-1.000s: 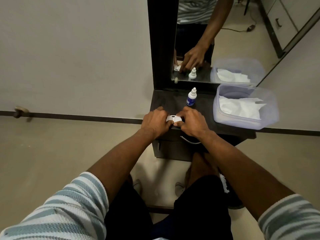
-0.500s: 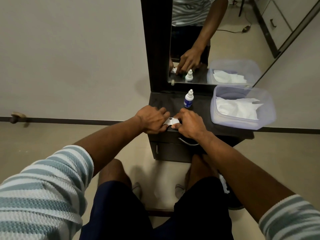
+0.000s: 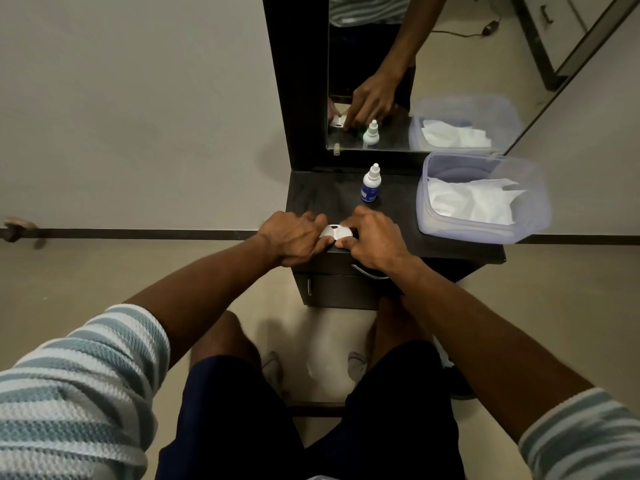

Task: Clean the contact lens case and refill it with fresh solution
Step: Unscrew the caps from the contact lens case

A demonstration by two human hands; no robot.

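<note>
Hands meet at frame centre: the left hand (image 3: 294, 240) and right hand (image 3: 372, 237) both pinch the small white plastic contact lens case (image 3: 335, 232) on the dark table's (image 3: 398, 237) front edge. Steadying one side while unscrewing the other should keep it flat. Beyond stand the white-capped blue-labelled dropper bottle (image 3: 371, 183) and, right, a clear plastic tub of tissues (image 3: 485, 199).

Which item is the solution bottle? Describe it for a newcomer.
Find the dark vanity top under the mirror. Near its back edge stands the solution bottle, left of the plastic tub: small, upright, white cap, blue label.

On the dresser top (image 3: 311, 199), the case (image 3: 335, 232) lies before the bottle (image 3: 371, 183), left of the tub (image 3: 485, 226).
</note>
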